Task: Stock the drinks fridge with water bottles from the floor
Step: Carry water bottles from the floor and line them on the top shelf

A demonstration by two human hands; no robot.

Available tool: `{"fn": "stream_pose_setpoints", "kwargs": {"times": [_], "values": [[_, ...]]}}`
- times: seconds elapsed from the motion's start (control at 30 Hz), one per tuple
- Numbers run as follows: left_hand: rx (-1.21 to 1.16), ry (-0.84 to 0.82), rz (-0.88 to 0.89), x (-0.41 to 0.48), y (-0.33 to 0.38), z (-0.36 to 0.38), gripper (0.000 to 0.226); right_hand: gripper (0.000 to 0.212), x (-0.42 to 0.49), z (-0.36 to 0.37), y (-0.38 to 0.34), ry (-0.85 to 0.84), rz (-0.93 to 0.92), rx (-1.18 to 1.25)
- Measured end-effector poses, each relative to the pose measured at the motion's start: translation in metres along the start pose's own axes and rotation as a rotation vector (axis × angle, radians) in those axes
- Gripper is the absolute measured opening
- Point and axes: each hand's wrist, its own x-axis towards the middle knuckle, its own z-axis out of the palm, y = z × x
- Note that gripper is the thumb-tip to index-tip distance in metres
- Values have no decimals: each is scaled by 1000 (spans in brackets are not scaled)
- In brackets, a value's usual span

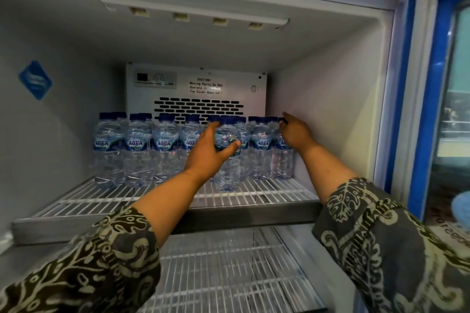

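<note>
Fingers (213,126) and thumb of the left hand (207,152) are curled round the upper body of a water bottle (228,168) — its base is set on the upper wire shelf (267,193), just in front of the row of bottles (137,150) lined up at the back of the fridge (330,99). The cap of the rightmost bottle (282,160) is touched by the right hand (296,134) — whether it is pinched cannot be told, the fingers being mostly hidden. Patterned sleeves (101,262) are worn; a lower shelf (229,274) is seen beneath.
</note>
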Motion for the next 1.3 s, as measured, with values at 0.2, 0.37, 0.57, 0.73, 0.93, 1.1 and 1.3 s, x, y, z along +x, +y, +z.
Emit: {"fn": "stream_pose_setpoints", "kwargs": {"times": [0.2,0.37,0.57,0.73,0.93,1.1,1.3], "values": [[-134,-65,-100,8,7,-4,70,41,-29,3,-2,234,-56,195],[-170,-157,-101,12,26,17,66,36,-40,-4,4,251,-24,255],[-173,-206,-81,19,39,45,68,32,-48,-8,8,261,-27,272],[107,-173,-23,19,29,43,73,34,-55,-5,-1,196,-50,358],[479,112,188,19,15,6,56,47,-56,8,-27,4,-75,338],[719,33,254,13,-13,1,63,87,-67,34,-25,-38,-45,281],[856,-54,253,11,-11,10,67,86,-56,10,-17,-39,50,234]]}}
